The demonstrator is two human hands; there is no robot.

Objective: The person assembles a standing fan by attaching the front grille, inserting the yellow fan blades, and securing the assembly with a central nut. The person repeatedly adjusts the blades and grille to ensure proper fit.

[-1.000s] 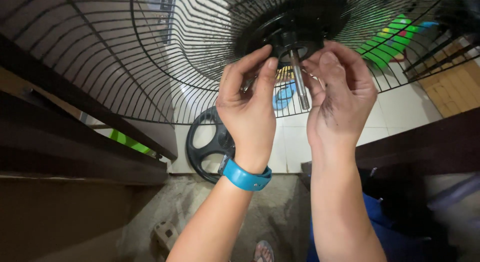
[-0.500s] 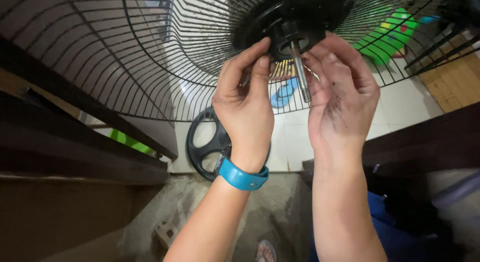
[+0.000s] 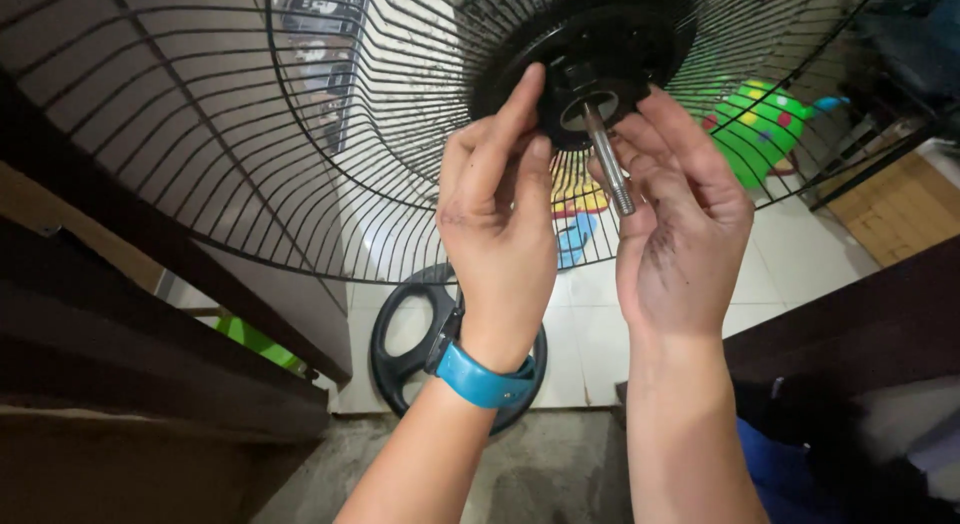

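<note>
Count: two hands, one wristband, one wire fan guard, one black hub, one metal shaft, one black spoked disc on the floor, one green toy beyond the wires.

Nearest: blue wristband (image 3: 478, 378) on the left forearm. Behind that wrist, black spoked disc (image 3: 412, 329) lies flat on the white tiled floor (image 3: 800, 254), partly hidden by the arm.

Left hand (image 3: 497, 229): back toward the camera, fingers loosely curled, index finger straight with its tip touching the lower left rim of the black hub (image 3: 600, 59). Whether the curled fingers pinch anything small cannot be told; the palm side is hidden.

Right hand (image 3: 675, 224): palm toward the camera, smudged dark, fingers half open and cupped. Fingertips touch the lower right rim of the hub. Nothing clamped.

Metal shaft (image 3: 608, 159): sticks out of the hub centre, slanting down and right, threaded at its free end. It lies between the two hands, the threaded end just in front of the right palm; contact there not clear.

Wire fan guard (image 3: 250, 144): fills the upper frame, hub at its centre. Farthest: green toy (image 3: 755, 124), seen through the wires near the guard's right edge.
</note>
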